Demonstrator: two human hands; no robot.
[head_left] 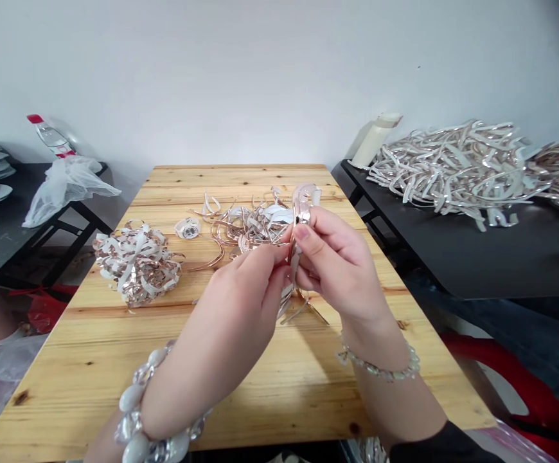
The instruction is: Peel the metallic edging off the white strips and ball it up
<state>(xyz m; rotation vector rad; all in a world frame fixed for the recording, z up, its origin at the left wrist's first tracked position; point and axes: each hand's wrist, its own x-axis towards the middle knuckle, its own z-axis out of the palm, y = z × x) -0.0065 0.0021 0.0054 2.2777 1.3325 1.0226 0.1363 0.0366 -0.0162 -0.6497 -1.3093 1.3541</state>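
Your left fingers (275, 253) and right fingers (310, 239): both pinching shiny strips (301, 200). Hazard: creasing or tearing, likely from uneven pulling between them.

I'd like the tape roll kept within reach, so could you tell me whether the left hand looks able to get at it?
Probably yes: the roll sits beside the loose strips, nothing covering it, though the left hand is occupied.

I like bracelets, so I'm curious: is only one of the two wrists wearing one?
No, the left hand and right hand both have beaded bracelets around their wrists.
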